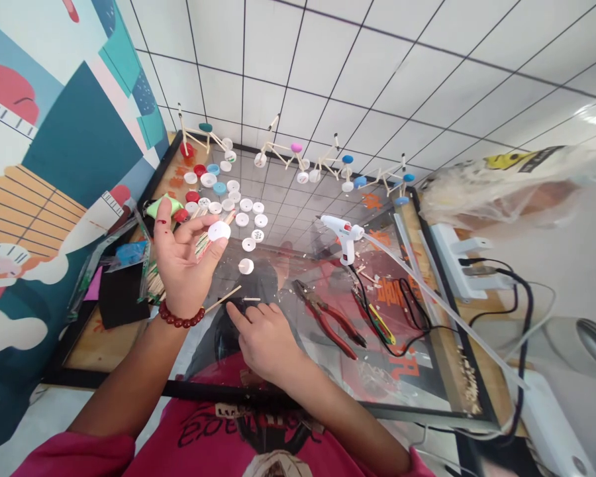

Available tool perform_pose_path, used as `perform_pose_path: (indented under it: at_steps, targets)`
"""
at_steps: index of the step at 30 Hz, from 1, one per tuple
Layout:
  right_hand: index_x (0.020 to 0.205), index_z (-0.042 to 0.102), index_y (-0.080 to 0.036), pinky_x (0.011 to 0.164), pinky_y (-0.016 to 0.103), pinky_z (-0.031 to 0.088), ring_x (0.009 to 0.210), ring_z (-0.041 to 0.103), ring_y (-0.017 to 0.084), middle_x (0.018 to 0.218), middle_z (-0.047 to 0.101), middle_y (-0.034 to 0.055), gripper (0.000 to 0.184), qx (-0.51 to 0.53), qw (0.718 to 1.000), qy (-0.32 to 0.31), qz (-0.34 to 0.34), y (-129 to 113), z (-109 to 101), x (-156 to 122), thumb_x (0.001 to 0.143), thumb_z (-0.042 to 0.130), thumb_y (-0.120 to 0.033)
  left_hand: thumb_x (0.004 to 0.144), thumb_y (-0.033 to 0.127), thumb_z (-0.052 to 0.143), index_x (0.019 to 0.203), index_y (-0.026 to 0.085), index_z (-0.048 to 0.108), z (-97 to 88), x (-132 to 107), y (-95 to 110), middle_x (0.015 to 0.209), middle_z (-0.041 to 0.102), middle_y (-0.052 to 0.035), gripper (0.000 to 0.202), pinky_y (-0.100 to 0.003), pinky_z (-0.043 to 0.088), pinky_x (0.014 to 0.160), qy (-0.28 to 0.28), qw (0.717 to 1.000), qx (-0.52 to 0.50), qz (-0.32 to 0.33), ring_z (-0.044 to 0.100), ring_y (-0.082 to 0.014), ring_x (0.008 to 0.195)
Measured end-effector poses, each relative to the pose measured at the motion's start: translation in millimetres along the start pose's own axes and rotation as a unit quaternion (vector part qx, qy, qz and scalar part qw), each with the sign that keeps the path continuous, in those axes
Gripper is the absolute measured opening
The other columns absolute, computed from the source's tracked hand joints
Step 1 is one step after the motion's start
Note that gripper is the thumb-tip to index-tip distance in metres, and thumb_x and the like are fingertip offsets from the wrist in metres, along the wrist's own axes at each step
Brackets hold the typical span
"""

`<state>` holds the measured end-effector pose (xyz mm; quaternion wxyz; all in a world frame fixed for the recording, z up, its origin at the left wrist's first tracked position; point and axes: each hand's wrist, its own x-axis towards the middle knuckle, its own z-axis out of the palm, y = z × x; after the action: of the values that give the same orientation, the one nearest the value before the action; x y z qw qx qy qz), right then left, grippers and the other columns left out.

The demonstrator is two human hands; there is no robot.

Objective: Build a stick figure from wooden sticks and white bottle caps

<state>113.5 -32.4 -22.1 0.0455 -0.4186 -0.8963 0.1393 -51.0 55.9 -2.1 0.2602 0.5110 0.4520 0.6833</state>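
White bottle cap (219, 231) held up in the left hand (185, 273)

Over the left half of the glossy tabletop (284, 199) it hung, gripped at the edge between thumb and fingers, one finger raised well apart. Loose bottle caps (246, 205) crowded the space beyond, several lying open side up like little cups, their insides too small to read. Out on the right, a clear plastic bag (501, 192) bulged with something reddish brown, hard to make out!

Flat face towards the head camera, that was the held cap. A thin wooden stick (223, 299) slanted from near the beaded bracelet (181, 322) away to the right; a shorter stick (251, 299) lay crosswise close by. Just below them, the right hand (268, 334): index finger stretched out, the others curled, and whether those held anything, I couldn't tell. Matchsticks (202, 248) showed behind the cap, partly covered; gripped or merely lying there, no telling.
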Motion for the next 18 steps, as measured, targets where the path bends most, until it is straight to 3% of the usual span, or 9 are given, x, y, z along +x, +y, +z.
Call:
perform_pose_path:
  at_steps: [5,8,13,18]
  targets:
    - [0.13,0.067,-0.017,0.07,0.037,0.038,0.079,0.06,0.023,0.083,0.069,0.0066,0.041,0.017,0.997,0.075,-0.018,4,-1,-8,0.089,0.059,-0.018,0.081,0.034,0.084,0.152,0.032,0.035,1.6,-1,3,0.113,0.074,-0.0053,0.086,-0.048,0.054,0.109,0.0,1.0,-0.003,-0.008,0.071,-0.0253,0.115]
    - [0.112,0.072,-0.02,0.068,0.036,0.035,0.074,0.056,0.021,0.077,0.066,0.0037,0.029,0.039,0.99,0.137,-0.012,12,-7,-18,0.089,0.056,-0.015,0.081,0.031,0.084,0.153,0.029,0.034,2.9,-3,5,0.113,0.075,-0.0059,0.087,-0.047,0.055,0.109,-0.003,1.0,-0.013,-0.02,0.071,-0.0252,0.115]
    - [0.103,0.073,-0.021,0.07,0.033,0.038,0.071,0.056,0.019,0.075,0.067,0.0027,0.028,0.067,0.977,0.198,0.053,35,-17,-35,0.091,0.05,-0.011,0.08,0.027,0.083,0.153,0.029,0.035,6.6,-10,6,0.113,0.075,-0.0072,0.088,-0.049,0.054,0.109,-0.025,0.999,-0.019,-0.039,0.071,-0.026,0.115]
    - [0.102,0.075,-0.02,0.069,0.032,0.038,0.074,0.06,0.019,0.077,0.069,0.0039,0.026,0.041,0.966,0.227,0.119,64,-20,-55,0.092,0.052,-0.012,0.072,0.016,0.086,0.155,0.031,0.035,11.6,-19,5,0.11,0.077,-0.0046,0.098,-0.045,0.053,0.11,-0.069,0.998,-0.013,-0.008,0.072,-0.0213,0.112]
